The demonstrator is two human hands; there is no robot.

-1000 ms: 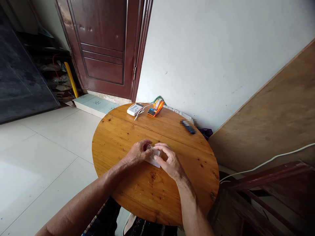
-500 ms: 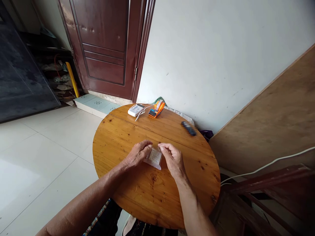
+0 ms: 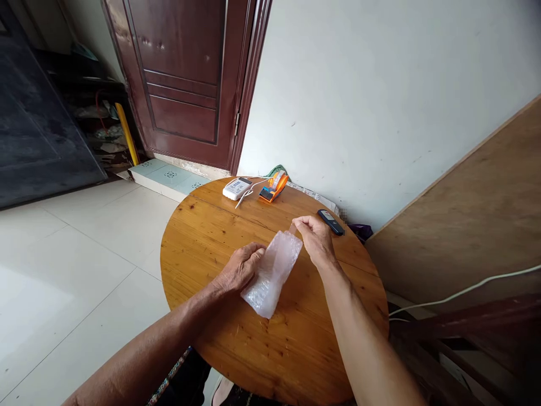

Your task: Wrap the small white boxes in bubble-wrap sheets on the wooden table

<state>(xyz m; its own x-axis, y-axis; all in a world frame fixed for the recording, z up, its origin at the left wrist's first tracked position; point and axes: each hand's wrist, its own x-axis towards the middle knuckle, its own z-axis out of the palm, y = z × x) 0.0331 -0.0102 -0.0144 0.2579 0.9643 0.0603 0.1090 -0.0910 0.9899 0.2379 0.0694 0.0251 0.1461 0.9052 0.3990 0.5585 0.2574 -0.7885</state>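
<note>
A crinkled sheet of bubble wrap (image 3: 270, 276) lies lengthwise on the round wooden table (image 3: 198, 231). My left hand (image 3: 242, 265) grips its left edge, thumb on top and fingers curled, the fingertips partly hidden. At the far right corner, thumb and forefinger of my right hand (image 3: 315, 237) are pinched on a short strip of clear tape (image 3: 292, 228) that runs up from the wrap's end. What the wrap may cover cannot be made out.
Toward the table's far edge are a white device with a cord (image 3: 237, 189) and an orange tape dispenser (image 3: 274, 188). A dark handset (image 3: 331, 222) lies just beyond my right hand. A white wall (image 3: 359, 101) rises behind the table.
The small folded packet has opened out into a longer piece of bubble wrap. My right hand has moved up and to the right with the tape strip; my left hand stays nearly in place.
</note>
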